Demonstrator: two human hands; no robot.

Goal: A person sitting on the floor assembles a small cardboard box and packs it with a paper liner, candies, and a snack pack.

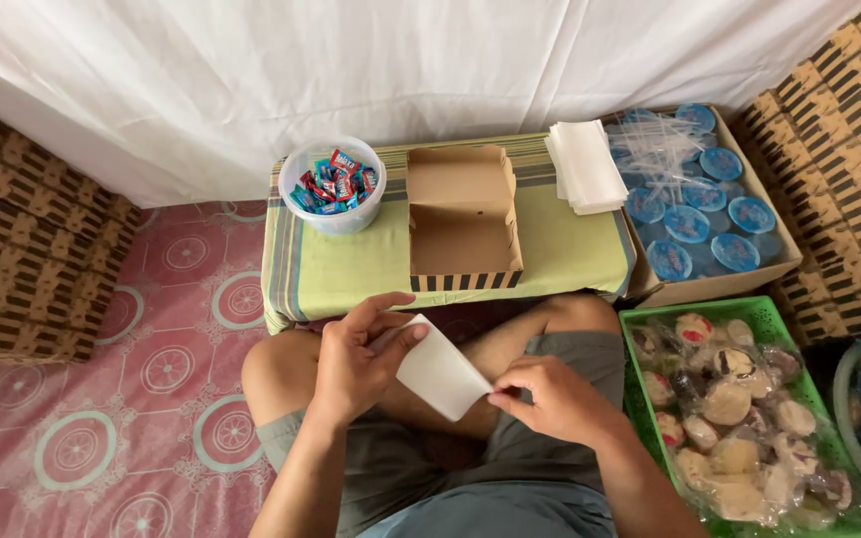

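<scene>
- White paper sheet point(438, 376) was held over the lap, between both hands.
- Left hand point(356, 364) pinched its upper corner, fingers closed.
- Right hand point(550, 399) gripped its lower edge.
- Open cardboard box point(462, 219) sat on the desk point(351, 269) beyond.

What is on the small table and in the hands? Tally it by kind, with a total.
candy tub: 1
open cardboard box: 1
stack of white sheets: 1
white sheet, held by left hand and right hand: 1
Total: 4

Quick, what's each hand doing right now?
Left hand: closed on one end of the white paper sheet.
Right hand: pinching the sheet's other end.
</scene>
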